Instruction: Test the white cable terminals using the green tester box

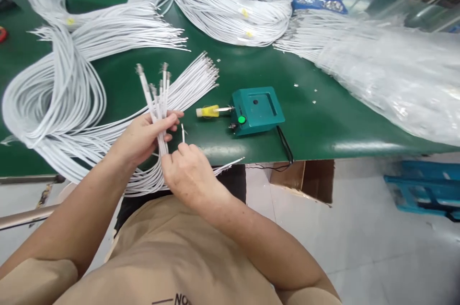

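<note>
My left hand grips a fan of white cables; my right hand pinches one, I think — best keep tips level, pull singly

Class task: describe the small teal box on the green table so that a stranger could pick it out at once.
Start at the green table and find its near edge, just right of the right hand. There sits the teal box, with a green button and a yellow-handled tool at its left side. Everything around it is white cable; it alone is a solid coloured block.
</note>
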